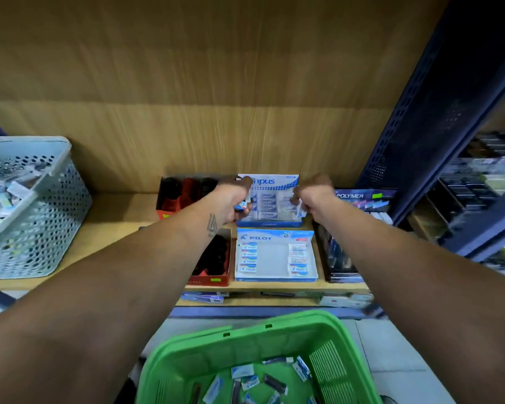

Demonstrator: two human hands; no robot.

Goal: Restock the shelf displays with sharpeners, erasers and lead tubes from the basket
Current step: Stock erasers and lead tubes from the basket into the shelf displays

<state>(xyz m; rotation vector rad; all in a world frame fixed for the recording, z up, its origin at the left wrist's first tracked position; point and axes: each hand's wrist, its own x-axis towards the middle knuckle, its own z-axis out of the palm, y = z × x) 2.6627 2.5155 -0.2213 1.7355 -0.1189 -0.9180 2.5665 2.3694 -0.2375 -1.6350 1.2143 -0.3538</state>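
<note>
Grips: left hand and right hand each pinch a small eraser, curled over the Campus box to drop stock into its rows | Pilot box just in front, middle bare, likely next | green basket nearest the person, stock still inside | shelf carries both boxes.

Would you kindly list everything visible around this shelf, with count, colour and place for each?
Campus eraser box: one, blue-white, shelf rear centre.
Pilot eraser box: one, blue-white, shelf front, partly filled.
Sharpener boxes: two, red, left of the eraser boxes.
Polymer lead display: one, dark, right.
Perforated basket: one, pale blue, shelf left, holding packets.
Green basket: one, below, holding erasers and tubes.
Left hand: holds small eraser.
Right hand: pinches small packet.
</note>
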